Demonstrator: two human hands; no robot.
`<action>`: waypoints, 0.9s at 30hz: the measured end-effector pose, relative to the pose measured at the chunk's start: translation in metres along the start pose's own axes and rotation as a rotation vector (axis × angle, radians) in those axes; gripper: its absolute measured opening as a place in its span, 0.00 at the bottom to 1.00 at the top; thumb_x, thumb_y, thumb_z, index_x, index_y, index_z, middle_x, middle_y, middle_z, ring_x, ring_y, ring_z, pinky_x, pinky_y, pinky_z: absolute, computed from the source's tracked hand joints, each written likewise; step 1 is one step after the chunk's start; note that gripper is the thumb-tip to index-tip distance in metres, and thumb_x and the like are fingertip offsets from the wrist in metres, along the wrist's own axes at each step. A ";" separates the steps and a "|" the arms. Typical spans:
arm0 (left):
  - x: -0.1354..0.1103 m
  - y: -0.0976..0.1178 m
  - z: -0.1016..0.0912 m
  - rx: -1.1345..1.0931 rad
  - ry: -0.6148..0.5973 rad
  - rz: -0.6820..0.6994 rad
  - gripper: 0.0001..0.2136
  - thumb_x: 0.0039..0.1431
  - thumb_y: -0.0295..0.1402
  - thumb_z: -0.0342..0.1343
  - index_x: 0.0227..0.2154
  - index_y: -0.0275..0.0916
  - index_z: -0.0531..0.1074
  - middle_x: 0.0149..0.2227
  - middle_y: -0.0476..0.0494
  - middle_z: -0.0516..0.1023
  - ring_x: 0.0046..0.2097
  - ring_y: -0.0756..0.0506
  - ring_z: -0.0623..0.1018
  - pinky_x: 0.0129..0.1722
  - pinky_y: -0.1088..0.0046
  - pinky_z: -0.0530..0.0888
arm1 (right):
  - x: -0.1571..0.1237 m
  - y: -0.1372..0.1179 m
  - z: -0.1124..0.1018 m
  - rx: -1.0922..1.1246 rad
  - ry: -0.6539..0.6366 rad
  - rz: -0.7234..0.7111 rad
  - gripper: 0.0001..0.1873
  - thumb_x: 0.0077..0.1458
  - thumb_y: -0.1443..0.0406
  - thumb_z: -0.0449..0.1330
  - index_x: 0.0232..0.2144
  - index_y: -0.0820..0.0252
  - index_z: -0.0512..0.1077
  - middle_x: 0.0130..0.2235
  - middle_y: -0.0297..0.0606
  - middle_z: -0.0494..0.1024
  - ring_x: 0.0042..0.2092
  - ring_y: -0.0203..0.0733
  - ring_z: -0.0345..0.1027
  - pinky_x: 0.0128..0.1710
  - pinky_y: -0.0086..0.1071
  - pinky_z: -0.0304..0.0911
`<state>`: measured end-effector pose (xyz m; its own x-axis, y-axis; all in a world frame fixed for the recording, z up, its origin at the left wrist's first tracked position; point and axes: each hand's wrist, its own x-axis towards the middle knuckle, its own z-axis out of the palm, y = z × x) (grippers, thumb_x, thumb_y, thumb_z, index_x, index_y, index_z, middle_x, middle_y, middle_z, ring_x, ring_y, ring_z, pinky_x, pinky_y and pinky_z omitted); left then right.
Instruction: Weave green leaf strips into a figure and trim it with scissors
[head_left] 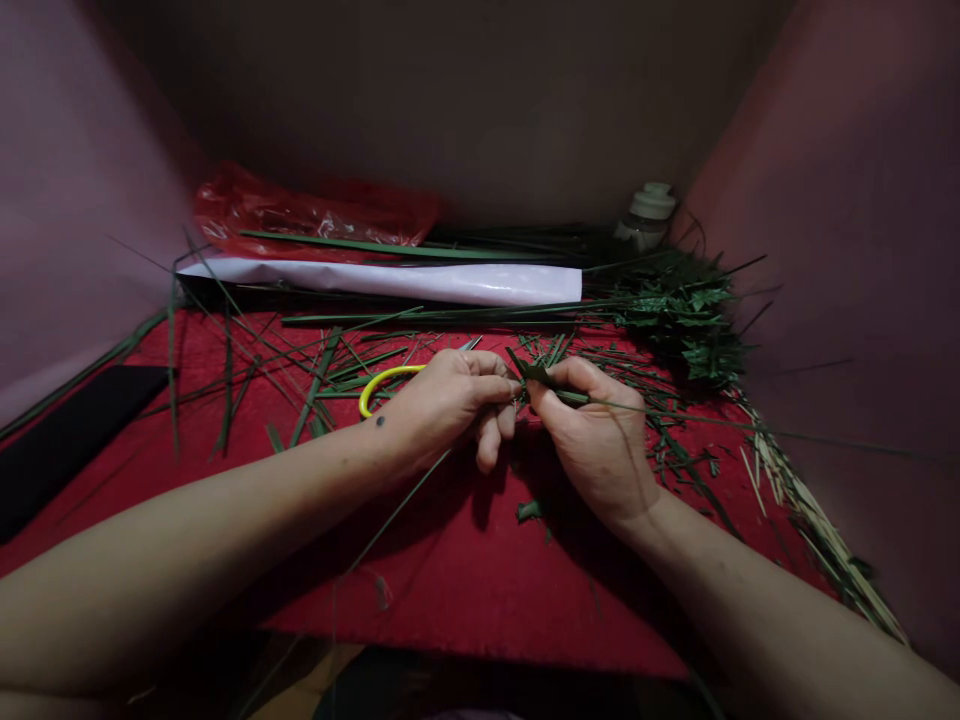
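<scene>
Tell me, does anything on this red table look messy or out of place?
Mostly the clutter: green leaf strips lie strewn at odd angles across the red surface, crossing one another untidily, and yellow-handled scissors are partly hidden behind the left hand.

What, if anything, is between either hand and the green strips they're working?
Nothing visible: the right hand pinches the green strips and the left hand meets them there. Yellow-handled scissors lie partly behind the left hand, not in between.
</scene>
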<state>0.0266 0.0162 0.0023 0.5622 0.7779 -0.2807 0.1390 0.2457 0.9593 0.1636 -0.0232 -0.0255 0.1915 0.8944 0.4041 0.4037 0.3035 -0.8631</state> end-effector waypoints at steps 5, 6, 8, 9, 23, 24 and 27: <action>-0.001 0.001 0.003 0.000 0.021 0.021 0.06 0.53 0.28 0.49 0.22 0.35 0.63 0.18 0.50 0.72 0.13 0.53 0.69 0.12 0.81 0.62 | -0.001 0.001 -0.001 -0.006 -0.011 0.009 0.06 0.50 0.69 0.55 0.22 0.62 0.68 0.22 0.27 0.65 0.24 0.29 0.56 0.25 0.23 0.52; -0.001 0.000 0.004 0.003 0.027 0.024 0.06 0.54 0.28 0.49 0.22 0.35 0.63 0.17 0.51 0.72 0.13 0.53 0.69 0.12 0.81 0.62 | -0.001 0.001 -0.001 -0.011 -0.016 0.014 0.06 0.50 0.69 0.55 0.22 0.62 0.68 0.22 0.27 0.65 0.24 0.29 0.57 0.25 0.23 0.52; -0.001 0.000 0.004 0.004 0.036 0.031 0.06 0.53 0.28 0.48 0.23 0.35 0.63 0.17 0.51 0.72 0.13 0.53 0.69 0.12 0.81 0.62 | -0.002 0.001 -0.001 -0.023 -0.018 0.017 0.06 0.49 0.69 0.55 0.22 0.62 0.68 0.22 0.28 0.66 0.25 0.30 0.57 0.25 0.23 0.52; -0.001 -0.001 0.003 0.003 0.034 0.031 0.06 0.53 0.28 0.48 0.23 0.35 0.63 0.17 0.51 0.72 0.13 0.53 0.69 0.12 0.81 0.62 | -0.002 0.002 -0.001 -0.026 -0.017 0.015 0.06 0.49 0.69 0.55 0.22 0.62 0.68 0.22 0.28 0.66 0.25 0.30 0.58 0.25 0.24 0.52; -0.005 0.009 0.003 0.232 0.123 0.055 0.04 0.54 0.26 0.48 0.25 0.37 0.63 0.17 0.53 0.70 0.13 0.54 0.68 0.12 0.81 0.64 | 0.002 0.003 -0.001 0.380 -0.130 0.330 0.08 0.49 0.62 0.57 0.27 0.63 0.72 0.22 0.33 0.71 0.22 0.34 0.62 0.21 0.26 0.57; -0.005 0.009 0.003 0.225 0.111 0.056 0.03 0.54 0.26 0.48 0.26 0.37 0.63 0.17 0.53 0.70 0.14 0.54 0.67 0.12 0.81 0.64 | 0.003 0.003 -0.001 0.423 -0.138 0.363 0.08 0.49 0.62 0.57 0.27 0.63 0.71 0.21 0.33 0.71 0.22 0.34 0.62 0.21 0.26 0.58; -0.005 0.009 0.001 0.206 0.101 0.055 0.03 0.54 0.26 0.48 0.26 0.36 0.63 0.17 0.53 0.69 0.13 0.54 0.67 0.12 0.81 0.63 | 0.004 0.003 0.000 0.506 -0.128 0.433 0.07 0.47 0.63 0.59 0.27 0.63 0.71 0.20 0.32 0.70 0.21 0.36 0.64 0.20 0.27 0.60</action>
<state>0.0255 0.0138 0.0124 0.4907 0.8433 -0.2193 0.2793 0.0862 0.9563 0.1650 -0.0191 -0.0264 0.1217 0.9923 -0.0225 -0.1604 -0.0027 -0.9871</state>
